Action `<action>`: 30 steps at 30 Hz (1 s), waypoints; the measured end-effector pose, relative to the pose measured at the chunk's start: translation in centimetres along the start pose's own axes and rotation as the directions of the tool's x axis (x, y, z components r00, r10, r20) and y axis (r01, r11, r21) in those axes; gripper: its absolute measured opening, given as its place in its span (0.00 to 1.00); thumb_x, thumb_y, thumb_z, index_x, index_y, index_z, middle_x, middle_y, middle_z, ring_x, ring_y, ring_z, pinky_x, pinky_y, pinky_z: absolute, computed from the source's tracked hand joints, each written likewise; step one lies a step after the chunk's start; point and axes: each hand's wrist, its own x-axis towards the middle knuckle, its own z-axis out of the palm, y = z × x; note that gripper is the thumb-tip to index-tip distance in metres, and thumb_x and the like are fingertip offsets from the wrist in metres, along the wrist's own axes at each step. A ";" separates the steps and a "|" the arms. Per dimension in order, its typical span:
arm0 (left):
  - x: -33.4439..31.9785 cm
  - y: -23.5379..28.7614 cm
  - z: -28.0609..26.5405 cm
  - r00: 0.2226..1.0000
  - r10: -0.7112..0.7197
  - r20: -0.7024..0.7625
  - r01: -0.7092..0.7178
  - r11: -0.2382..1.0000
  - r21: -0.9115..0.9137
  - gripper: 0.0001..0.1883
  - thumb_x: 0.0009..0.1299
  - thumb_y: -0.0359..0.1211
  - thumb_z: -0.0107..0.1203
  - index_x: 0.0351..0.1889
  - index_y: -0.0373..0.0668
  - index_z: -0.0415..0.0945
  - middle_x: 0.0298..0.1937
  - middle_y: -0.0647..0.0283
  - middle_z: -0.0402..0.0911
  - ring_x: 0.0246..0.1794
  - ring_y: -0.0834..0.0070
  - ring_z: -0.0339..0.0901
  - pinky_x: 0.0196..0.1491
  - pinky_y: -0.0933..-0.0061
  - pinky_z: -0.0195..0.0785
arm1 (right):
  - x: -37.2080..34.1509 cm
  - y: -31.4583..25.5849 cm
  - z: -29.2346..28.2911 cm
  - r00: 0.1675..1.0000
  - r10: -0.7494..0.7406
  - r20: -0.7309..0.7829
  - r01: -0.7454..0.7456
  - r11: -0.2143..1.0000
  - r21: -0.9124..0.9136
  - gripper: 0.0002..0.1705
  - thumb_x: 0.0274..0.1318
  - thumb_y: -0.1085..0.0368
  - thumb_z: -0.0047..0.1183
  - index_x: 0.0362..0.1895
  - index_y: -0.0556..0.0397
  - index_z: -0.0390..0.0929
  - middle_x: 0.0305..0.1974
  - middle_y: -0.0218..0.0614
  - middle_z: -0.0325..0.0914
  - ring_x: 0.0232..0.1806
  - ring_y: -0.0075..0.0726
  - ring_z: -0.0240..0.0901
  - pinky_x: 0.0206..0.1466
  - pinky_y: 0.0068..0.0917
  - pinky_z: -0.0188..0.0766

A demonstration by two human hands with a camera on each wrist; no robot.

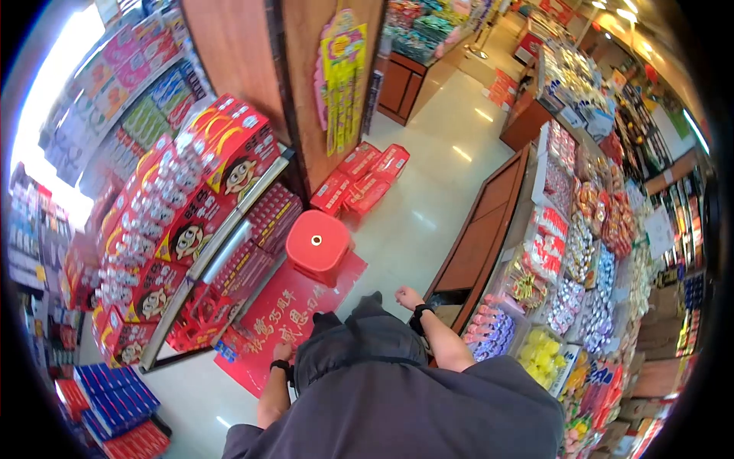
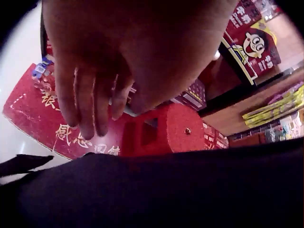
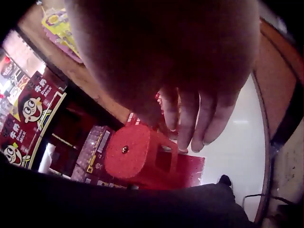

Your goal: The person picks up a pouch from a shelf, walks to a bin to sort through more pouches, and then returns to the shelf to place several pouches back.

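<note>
My left hand (image 1: 284,353) hangs beside my body over a red floor mat (image 1: 256,348) with gold lettering. In the left wrist view its fingers (image 2: 99,107) hang loosely, with nothing in them. My right hand (image 1: 409,297) is held out on the other side, near the wooden counter (image 1: 478,229). Its fingers (image 3: 209,118) hang relaxed in the right wrist view and hold nothing. Both wrists wear black bands. Ahead of me a red plastic stool (image 1: 319,241) with a round hole in its seat stands at the mat's far end.
Red milk cartons (image 1: 187,241) fill a shelf on the left, with blue boxes (image 1: 115,398) stacked below. Red boxes (image 1: 359,180) lie on the floor beyond the stool, by a wooden pillar (image 1: 237,53). Wrapped sweets (image 1: 566,298) line the right counter; tiled floor (image 1: 428,176) runs between.
</note>
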 end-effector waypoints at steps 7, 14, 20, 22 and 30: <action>2.2 6.0 0.5 0.981 0.152 0.124 -0.181 0.946 0.270 0.29 0.72 0.53 0.55 0.57 0.38 0.85 0.54 0.40 0.87 0.57 0.49 0.85 0.61 0.56 0.76 | -2.4 8.9 -0.3 0.929 0.368 -0.032 -0.369 0.928 -0.042 0.19 0.60 0.55 0.57 0.45 0.57 0.88 0.43 0.47 0.90 0.42 0.40 0.88 0.48 0.36 0.83; 5.5 11.5 3.0 0.969 0.237 0.065 -0.244 0.901 0.359 0.25 0.70 0.46 0.55 0.55 0.36 0.85 0.52 0.42 0.88 0.57 0.47 0.84 0.61 0.55 0.74 | -4.3 12.9 -1.1 0.926 0.377 0.017 -0.377 0.926 0.007 0.21 0.59 0.53 0.51 0.39 0.56 0.90 0.40 0.50 0.89 0.45 0.54 0.86 0.52 0.47 0.80; 5.1 19.7 6.2 0.936 0.229 0.268 -0.343 0.760 0.551 0.24 0.69 0.49 0.58 0.50 0.37 0.85 0.50 0.42 0.88 0.55 0.47 0.85 0.58 0.52 0.76 | -2.6 14.3 -3.3 0.931 0.318 -0.179 -0.311 0.948 0.067 0.22 0.63 0.53 0.51 0.36 0.58 0.89 0.36 0.48 0.89 0.42 0.54 0.85 0.51 0.47 0.79; 3.1 23.2 6.8 0.874 0.374 0.312 -0.476 0.791 0.384 0.26 0.69 0.51 0.60 0.49 0.37 0.85 0.46 0.40 0.88 0.54 0.50 0.87 0.56 0.55 0.78 | -2.9 13.6 -5.5 0.924 0.352 -0.148 -0.329 0.931 0.161 0.22 0.63 0.53 0.51 0.40 0.58 0.88 0.39 0.52 0.88 0.45 0.57 0.85 0.53 0.47 0.79; 8.1 34.1 9.7 0.799 0.365 0.479 -0.602 0.509 0.616 0.25 0.73 0.51 0.59 0.49 0.37 0.86 0.47 0.42 0.89 0.53 0.49 0.87 0.56 0.54 0.78 | -4.6 15.9 -7.9 0.848 0.443 -0.290 -0.291 0.848 0.443 0.22 0.62 0.53 0.52 0.46 0.55 0.88 0.46 0.60 0.86 0.52 0.66 0.82 0.59 0.54 0.77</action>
